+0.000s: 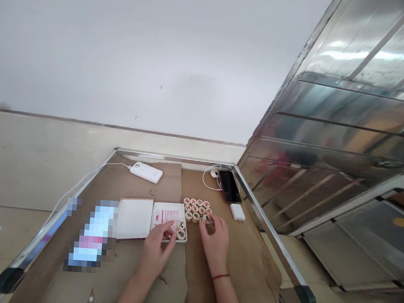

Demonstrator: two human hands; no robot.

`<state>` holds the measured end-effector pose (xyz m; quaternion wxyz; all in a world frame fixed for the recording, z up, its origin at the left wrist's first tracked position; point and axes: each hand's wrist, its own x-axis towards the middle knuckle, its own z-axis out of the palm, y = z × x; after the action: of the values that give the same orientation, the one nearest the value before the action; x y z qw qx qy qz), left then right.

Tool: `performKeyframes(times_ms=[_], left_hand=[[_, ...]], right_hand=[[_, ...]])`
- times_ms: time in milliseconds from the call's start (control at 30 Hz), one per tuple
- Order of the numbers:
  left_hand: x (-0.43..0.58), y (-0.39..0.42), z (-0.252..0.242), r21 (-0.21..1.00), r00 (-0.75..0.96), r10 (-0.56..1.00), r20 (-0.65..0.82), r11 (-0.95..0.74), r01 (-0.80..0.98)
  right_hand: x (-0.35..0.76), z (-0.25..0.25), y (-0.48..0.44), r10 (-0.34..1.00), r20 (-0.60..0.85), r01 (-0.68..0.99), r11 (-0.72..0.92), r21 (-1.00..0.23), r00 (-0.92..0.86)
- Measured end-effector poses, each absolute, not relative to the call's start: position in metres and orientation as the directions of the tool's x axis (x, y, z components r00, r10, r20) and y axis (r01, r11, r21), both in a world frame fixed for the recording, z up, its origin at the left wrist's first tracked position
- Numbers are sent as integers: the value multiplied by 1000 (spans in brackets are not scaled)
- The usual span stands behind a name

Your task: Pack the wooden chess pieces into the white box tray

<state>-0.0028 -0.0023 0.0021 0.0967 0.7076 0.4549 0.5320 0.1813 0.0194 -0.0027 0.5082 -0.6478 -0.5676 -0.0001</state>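
Observation:
A white open box (168, 213) lies on the cardboard-covered table, with a folded red-printed sheet and two round wooden chess pieces (182, 229) inside. Its white lid (134, 218) lies to the left. My left hand (157, 247) pinches a small piece over the box's front edge. Several round wooden chess pieces (196, 209) with red and black characters sit in rows to the right of the box. My right hand (214, 239) reaches into these rows, its fingertips closed on one piece at the near right corner.
A white power bank (146, 171) with a cable lies at the back left. A black phone (230, 186), a white charger plug (237, 212) and a cable lie by the right metal rail (269, 230). A blurred-out object (92, 236) lies left. A metal cabinet (345, 134) stands right.

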Motion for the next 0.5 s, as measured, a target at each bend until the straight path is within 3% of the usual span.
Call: performKeyframes(times_ms=[267, 500], left_hand=[[-3, -4, 3, 640, 32, 777, 628, -540, 547], [-3, -4, 6, 660, 24, 798, 602, -514, 548]], right_hand=[[187, -26, 20, 825, 441, 744, 39, -667, 352], [189, -24, 21, 840, 426, 760, 24, -649, 338]])
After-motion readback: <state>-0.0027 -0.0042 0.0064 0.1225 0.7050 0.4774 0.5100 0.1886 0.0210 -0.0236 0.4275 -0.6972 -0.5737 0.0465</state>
